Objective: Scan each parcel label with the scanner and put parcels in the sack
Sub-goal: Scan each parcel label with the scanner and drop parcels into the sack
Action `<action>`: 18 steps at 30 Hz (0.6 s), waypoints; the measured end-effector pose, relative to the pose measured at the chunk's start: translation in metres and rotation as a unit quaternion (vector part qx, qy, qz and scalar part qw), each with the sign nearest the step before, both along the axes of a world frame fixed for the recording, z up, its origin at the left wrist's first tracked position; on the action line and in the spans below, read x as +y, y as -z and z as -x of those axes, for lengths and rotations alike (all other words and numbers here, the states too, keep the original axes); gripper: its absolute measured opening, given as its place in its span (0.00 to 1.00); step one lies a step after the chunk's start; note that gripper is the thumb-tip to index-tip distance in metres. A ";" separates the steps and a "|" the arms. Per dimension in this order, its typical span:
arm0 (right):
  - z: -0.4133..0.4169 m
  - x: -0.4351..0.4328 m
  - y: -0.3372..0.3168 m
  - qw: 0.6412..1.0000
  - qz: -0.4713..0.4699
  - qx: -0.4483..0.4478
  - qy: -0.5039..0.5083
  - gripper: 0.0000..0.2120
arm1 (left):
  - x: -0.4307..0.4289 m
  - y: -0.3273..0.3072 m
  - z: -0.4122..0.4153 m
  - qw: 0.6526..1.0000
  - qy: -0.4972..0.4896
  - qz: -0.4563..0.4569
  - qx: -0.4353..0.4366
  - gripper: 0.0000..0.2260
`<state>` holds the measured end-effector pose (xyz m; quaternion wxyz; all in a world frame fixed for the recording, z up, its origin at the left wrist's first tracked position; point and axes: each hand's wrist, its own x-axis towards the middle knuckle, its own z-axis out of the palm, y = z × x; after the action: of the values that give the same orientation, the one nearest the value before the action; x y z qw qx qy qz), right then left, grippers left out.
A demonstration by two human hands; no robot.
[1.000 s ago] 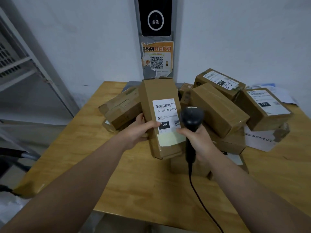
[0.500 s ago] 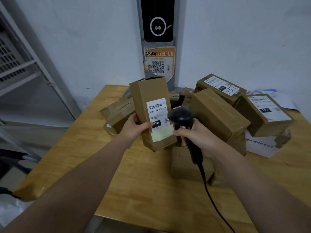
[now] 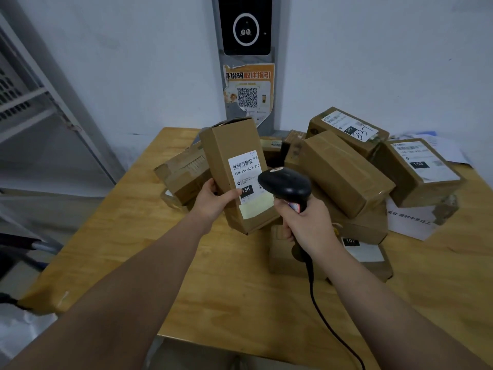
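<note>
Left hand (image 3: 213, 200) grips the tall cardboard parcel (image 3: 234, 145) by its lower left edge, thumb across the front, holding it tilted above the wooden counter (image 3: 213, 289) with the white label (image 3: 246, 172) facing the camera. Right hand (image 3: 306, 222) is wrapped round the handle of the black scanner (image 3: 288, 182), whose head sits just in front of the label's lower right corner, apparently aimed at it, though the scan window is turned out of sight. Behind and to the right, a heap of other parcels (image 3: 344, 169) lies on the counter.
</note>
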<state>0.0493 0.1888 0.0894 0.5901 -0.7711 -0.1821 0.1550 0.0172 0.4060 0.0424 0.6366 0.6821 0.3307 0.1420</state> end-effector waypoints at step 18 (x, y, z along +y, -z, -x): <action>0.001 0.004 -0.006 0.999 0.032 0.006 -0.012 0.10 | 0.000 0.005 -0.005 1.000 -0.019 0.008 0.005 0.33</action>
<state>0.0485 0.1930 0.0951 0.5641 -0.7865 -0.1829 0.1727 0.0223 0.4059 0.0375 0.6376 0.6713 0.3476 0.1481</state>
